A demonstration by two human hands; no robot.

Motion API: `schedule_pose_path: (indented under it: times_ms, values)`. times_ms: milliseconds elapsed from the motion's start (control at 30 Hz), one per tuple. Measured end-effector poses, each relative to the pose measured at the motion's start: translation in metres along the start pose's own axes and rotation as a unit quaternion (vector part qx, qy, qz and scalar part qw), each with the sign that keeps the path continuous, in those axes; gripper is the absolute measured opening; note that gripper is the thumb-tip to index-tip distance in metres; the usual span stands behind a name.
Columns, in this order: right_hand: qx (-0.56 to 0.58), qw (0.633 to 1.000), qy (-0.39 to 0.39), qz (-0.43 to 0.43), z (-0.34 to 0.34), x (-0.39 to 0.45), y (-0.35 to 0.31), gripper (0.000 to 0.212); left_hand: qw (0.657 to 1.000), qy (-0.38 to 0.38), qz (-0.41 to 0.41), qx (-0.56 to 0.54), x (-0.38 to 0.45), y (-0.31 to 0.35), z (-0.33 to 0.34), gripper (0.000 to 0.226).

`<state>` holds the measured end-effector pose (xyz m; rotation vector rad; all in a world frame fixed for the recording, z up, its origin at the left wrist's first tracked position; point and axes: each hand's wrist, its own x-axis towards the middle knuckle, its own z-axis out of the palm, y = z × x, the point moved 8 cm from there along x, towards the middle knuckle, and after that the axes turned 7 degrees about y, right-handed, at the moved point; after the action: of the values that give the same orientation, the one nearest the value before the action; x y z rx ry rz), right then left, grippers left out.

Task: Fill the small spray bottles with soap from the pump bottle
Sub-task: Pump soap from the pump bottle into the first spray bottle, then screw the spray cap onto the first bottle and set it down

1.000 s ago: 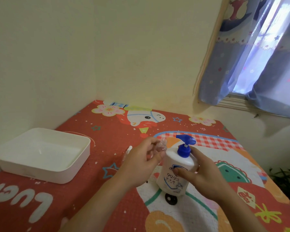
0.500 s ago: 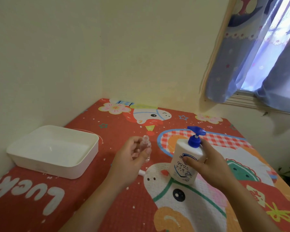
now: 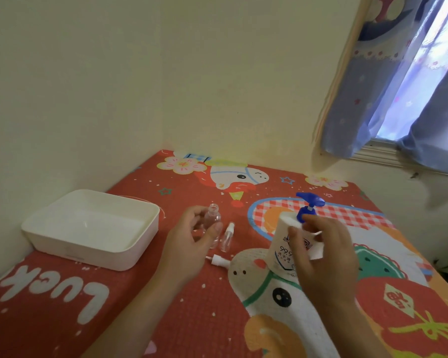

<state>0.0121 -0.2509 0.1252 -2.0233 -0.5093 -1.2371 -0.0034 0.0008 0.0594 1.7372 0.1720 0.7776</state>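
On mat [image 3: 140,319]: 2 spray bottles [image 3: 212,223], 1 pump bottle [image 3: 282,244]

Two bare forearms reach in over the red cartoon mat [image 3: 192,319], with no sleeves, watch or bracelet on either. The left hand [image 3: 192,244] and right hand [image 3: 323,257] wear no gloves and no rings that can be made out. Nails look short and unpainted.

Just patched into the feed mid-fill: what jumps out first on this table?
The white pump bottle with the blue pump head, gripped by the right hand at centre-right on the red cartoon-print tablecloth. Beside it, the left hand holds an uncapped clear small spray bottle. A white rectangular tray sits far left.
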Motion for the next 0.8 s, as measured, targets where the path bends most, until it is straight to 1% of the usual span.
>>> schedule_pose_path:
  times_ms: [67, 133, 233, 367, 500, 600, 700, 800]
  values:
    - [0.027, 0.998, -0.053, -0.027, 0.021, -0.012, -0.019, 0.026, 1.000, 0.012, 0.000, -0.008, 0.000, -0.001, -0.004, 0.021]
    - [0.035, 0.992, -0.122, -0.023, 0.048, -0.029, -0.028, 0.018, 1.000, 0.017, 0.003, -0.010, -0.002, -0.002, -0.008, 0.021]
    - [-0.004, 0.979, -0.204, -0.012, 0.086, -0.054, -0.029, 0.021, 1.000, 0.025, 0.003, -0.010, -0.005, -0.007, -0.014, 0.022]
    - [-0.030, 0.964, -0.265, -0.010, 0.125, -0.079, -0.031, 0.024, 1.000, 0.028, -0.001, -0.001, -0.008, -0.016, -0.021, 0.025]
    - [-0.061, 0.960, -0.272, -0.022, 0.144, -0.090, -0.032, 0.018, 0.999, 0.036, 0.001, 0.008, -0.009, -0.020, -0.026, 0.035]
    - [-0.079, 0.957, -0.275, -0.034, 0.151, -0.096, -0.030, 0.013, 0.999, 0.031, -0.001, 0.016, -0.010, -0.021, -0.026, 0.036]
    - [-0.059, 0.959, -0.277, -0.027, 0.151, -0.095, -0.028, 0.014, 1.000, 0.024, -0.007, 0.013, -0.010, -0.023, -0.026, 0.036]
    - [0.001, 0.973, -0.231, 0.004, 0.137, -0.081, -0.031, 0.024, 0.999, 0.030, -0.021, 0.007, -0.009, -0.029, -0.027, 0.035]
